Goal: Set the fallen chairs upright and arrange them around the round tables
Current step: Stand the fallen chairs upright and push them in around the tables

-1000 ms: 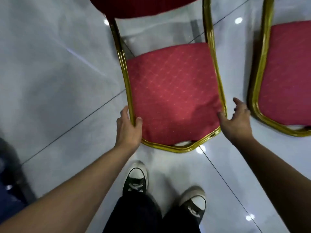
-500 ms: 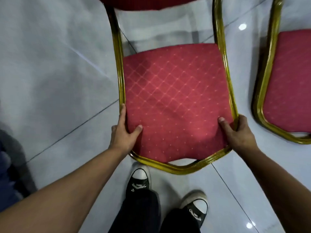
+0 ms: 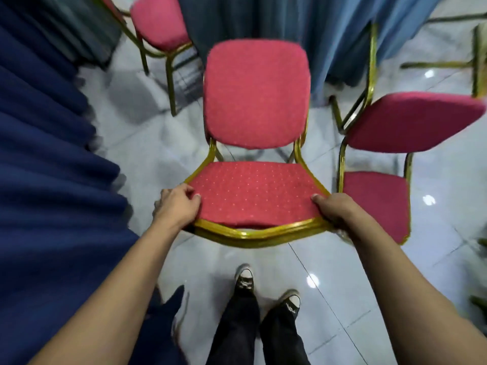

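Gripping chair (image 3: 253,196), both hands

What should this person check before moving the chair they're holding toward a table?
1. Left hand grips the seat's front corner: ok.
2. Right hand grips the other front corner: ok.
3. Held chair upright, backrest facing the light blue tablecloth: ok.
4. All four legs on the floor: cannot tell, the seat hides them.
5. Room on the right: not ok, the neighbouring chair stands very close.
6. Room on the left: not ok, the dark blue tablecloth hangs close by.
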{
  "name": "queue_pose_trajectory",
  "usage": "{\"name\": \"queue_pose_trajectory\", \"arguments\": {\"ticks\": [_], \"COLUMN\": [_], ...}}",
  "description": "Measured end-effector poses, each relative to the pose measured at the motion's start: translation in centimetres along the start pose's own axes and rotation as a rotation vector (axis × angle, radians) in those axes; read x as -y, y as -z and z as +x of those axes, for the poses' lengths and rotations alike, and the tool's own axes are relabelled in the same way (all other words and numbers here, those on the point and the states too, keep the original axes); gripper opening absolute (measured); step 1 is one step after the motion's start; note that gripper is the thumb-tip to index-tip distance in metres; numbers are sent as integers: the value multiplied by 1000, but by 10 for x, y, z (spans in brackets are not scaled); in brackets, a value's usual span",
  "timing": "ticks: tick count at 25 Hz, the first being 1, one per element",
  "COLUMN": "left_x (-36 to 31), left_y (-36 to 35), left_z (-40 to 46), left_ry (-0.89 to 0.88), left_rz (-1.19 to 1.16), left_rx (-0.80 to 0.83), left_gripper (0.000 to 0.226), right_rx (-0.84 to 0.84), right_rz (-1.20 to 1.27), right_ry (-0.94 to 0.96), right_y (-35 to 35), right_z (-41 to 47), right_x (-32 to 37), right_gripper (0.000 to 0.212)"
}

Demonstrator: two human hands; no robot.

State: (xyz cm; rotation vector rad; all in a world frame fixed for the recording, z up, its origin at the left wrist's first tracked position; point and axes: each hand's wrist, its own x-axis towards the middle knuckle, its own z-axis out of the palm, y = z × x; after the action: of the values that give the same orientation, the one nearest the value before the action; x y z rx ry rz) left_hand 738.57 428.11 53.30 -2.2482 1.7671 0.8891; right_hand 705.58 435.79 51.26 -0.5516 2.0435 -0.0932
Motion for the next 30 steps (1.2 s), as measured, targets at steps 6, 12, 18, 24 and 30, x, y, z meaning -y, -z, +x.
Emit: {"name": "queue_pose_trajectory", "arguments": {"ticks": [6, 12, 18, 24, 30], "left_x": [-70, -129, -192, -242, -323], "left_y": [66, 98, 123, 61, -47], "left_z": [-86, -54, -15, -49, -119], "left_ry": [-550, -688, -612, -660, -771], "left_rz": [80, 193, 145, 97, 3], "left_rx": [-221, -343, -346, -8, 82], "left_gripper": [47, 66, 77, 59, 43], "right_rx": [-285, -484, -576, -638, -638], "right_rz": [177, 105, 94, 140, 162], "right_ry": [262, 597, 537, 462, 445], "right_y": [9, 35, 84, 139, 216], "right_z": [-90, -118, -123, -113, -59], "right_x": [85, 92, 48, -3, -82], "right_gripper": [46, 52, 57, 58, 57]}}
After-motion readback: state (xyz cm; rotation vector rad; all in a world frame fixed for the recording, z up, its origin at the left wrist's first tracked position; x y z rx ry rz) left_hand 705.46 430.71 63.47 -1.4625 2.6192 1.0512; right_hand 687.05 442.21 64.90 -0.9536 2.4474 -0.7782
